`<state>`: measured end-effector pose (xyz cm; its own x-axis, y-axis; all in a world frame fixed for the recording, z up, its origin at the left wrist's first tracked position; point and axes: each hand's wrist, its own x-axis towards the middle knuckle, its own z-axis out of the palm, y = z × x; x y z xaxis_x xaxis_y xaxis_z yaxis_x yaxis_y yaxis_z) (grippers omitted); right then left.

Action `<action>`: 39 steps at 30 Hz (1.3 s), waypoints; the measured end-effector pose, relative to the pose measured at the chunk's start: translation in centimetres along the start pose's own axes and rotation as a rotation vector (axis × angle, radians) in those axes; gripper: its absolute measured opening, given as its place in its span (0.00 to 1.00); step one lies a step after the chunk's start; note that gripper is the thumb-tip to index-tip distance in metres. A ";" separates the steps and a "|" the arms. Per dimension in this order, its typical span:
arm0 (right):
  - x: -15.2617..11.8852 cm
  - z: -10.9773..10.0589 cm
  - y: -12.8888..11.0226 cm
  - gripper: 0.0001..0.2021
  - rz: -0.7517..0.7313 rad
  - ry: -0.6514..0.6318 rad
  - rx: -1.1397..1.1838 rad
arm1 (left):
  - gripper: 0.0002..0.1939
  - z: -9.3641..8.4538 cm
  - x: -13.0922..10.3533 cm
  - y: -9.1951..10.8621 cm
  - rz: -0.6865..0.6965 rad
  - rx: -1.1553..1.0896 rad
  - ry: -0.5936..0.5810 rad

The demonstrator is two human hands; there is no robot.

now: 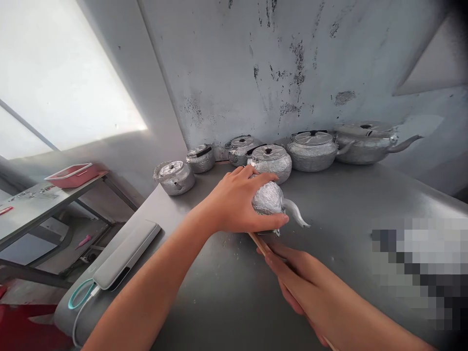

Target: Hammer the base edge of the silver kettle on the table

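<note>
A small hammered silver kettle [269, 197] is tipped on its side above the grey table [215, 297], its curved spout pointing right. My left hand [236, 207] is closed around the kettle's body, fingers over the top and thumb along the near side. Below it, my right hand [292, 273] grips a thin wooden stick [259, 242]. The stick's far end goes out of sight at the underside of the kettle, and I cannot tell if it touches or enters it. Just behind my left hand stands another silver kettle [275, 163] with a black-knobbed lid.
Along the wall stand more silver kettles, among them a wide one [361, 141] and a small one [177, 178]. A white power bank [127, 253] with a cable lies at the left edge. Further left, a pink basket [75, 176] sits on a side table. Something at right is pixelated.
</note>
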<state>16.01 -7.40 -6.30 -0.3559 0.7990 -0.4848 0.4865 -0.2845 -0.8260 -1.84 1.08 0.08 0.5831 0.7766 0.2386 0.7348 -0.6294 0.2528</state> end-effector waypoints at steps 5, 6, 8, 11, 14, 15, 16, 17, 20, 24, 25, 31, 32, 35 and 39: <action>0.1 0.3 0.0 0.25 -0.023 0.035 0.011 | 0.38 0.0 0.0 0.0 -0.002 -0.002 -0.003; 0.1 0.3 -0.1 0.24 -0.009 0.024 0.001 | 0.38 0.1 0.0 0.1 -0.004 -0.002 -0.003; 0.0 0.2 -0.3 0.24 0.020 0.018 0.004 | 0.38 0.1 0.0 0.1 -0.004 -0.003 -0.003; -0.1 0.2 -0.4 0.23 0.026 0.029 0.014 | 0.38 0.1 -0.1 0.1 0.003 0.003 0.002; 0.0 0.1 -0.3 0.23 0.035 0.004 0.003 | 0.37 0.1 0.0 0.1 0.004 0.008 0.006; 0.0 0.1 -0.3 0.24 0.024 0.009 0.006 | 0.37 0.1 0.0 0.1 0.003 0.008 0.005; 0.1 0.1 -0.2 0.24 0.010 0.023 0.008 | 0.37 0.1 0.0 0.1 0.002 0.008 0.003; 0.1 0.2 -0.2 0.24 -0.002 0.034 0.004 | 0.38 0.1 0.0 0.1 0.002 0.008 0.002; 0.1 0.3 -0.2 0.23 0.001 0.031 -0.014 | 0.38 0.1 0.0 0.1 0.000 0.010 0.003; 0.2 0.3 -0.3 0.22 0.010 0.023 0.075 | 0.38 0.1 0.0 0.2 -0.006 0.010 -0.002; 0.3 0.3 -0.3 0.21 0.009 0.018 0.110 | 0.38 0.1 0.0 0.2 -0.010 0.012 -0.004; 0.1 0.4 0.2 0.22 0.042 -0.021 0.227 | 0.39 0.2 0.0 0.7 -0.063 0.042 0.011; 0.1 0.7 0.4 0.23 0.051 -0.026 0.240 | 0.39 0.2 0.0 0.8 -0.072 0.047 0.011; 0.0 1.4 0.9 0.24 0.068 -0.035 0.271 | 0.40 0.3 0.0 1.0 -0.098 0.060 0.004; 0.1 1.8 1.4 0.22 0.072 -0.042 0.288 | 0.39 0.3 0.1 1.0 -0.093 0.064 0.006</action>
<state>15.18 -8.68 -8.05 -0.3641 0.7508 -0.5511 0.2674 -0.4825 -0.8341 -0.99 0.52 0.04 0.5094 0.8312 0.2229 0.8062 -0.5515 0.2141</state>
